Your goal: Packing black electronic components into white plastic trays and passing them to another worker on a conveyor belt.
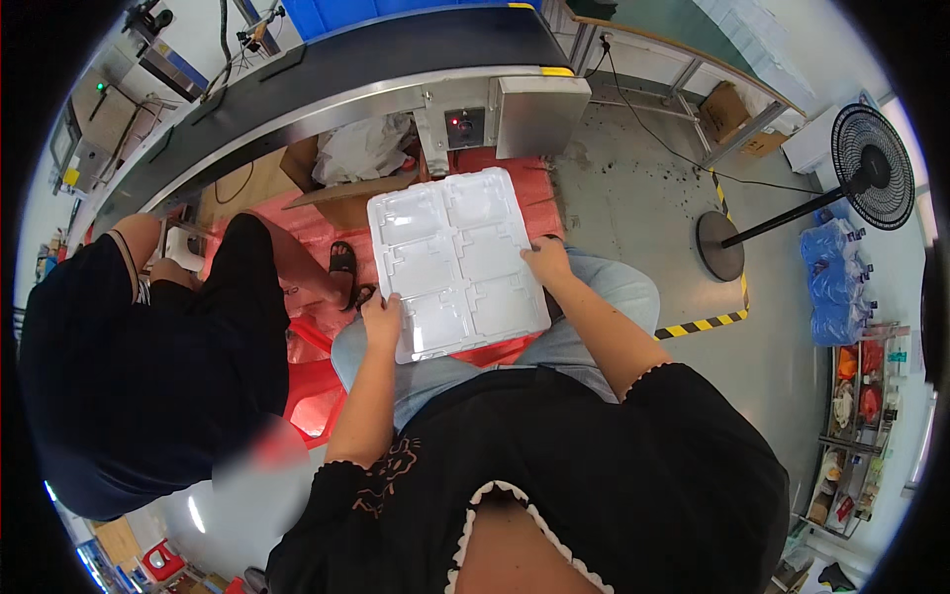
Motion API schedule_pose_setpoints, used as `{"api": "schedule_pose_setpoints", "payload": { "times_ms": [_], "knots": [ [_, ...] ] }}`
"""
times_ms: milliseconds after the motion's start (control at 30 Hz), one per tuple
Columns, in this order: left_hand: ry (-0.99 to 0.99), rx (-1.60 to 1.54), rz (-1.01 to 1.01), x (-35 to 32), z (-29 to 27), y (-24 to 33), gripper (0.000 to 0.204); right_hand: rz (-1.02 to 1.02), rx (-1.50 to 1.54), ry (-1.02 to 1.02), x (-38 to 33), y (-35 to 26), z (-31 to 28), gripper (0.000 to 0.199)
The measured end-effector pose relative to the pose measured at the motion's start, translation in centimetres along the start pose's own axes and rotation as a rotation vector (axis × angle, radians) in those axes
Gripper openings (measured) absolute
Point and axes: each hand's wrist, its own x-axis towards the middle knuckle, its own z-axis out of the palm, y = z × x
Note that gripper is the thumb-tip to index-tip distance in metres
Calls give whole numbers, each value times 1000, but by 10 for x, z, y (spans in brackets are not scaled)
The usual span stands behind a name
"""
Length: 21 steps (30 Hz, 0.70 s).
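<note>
A clear plastic blister tray (457, 259) with several rectangular compartments lies tilted over my lap, its near edge by my thighs. My left hand (382, 319) grips its left edge near the lower corner. On the opposite edge, about midway up, my right hand (546, 261) is closed around the rim. I can make out nothing inside the compartments, only glare and moulded ridges.
A conveyor (396, 59) with a dark belt runs across in front, with a metal control box (540, 117) at its end. Below it stands an open cardboard box (361, 198) holding plastic film. A co-worker (148, 366) sits at left; a black fan (722, 246) stands right.
</note>
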Motion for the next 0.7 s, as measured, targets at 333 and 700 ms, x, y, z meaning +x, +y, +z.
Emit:
{"api": "schedule_pose_setpoints", "payload": {
  "times_ms": [333, 700],
  "knots": [
    [-31, -525, -519, -30, -94, 19, 19, -628, -319, 119, 30, -50, 12, 39],
    [-61, -704, -538, -29, -80, 16, 20, -441, -74, 162, 19, -53, 20, 42]
  ]
}}
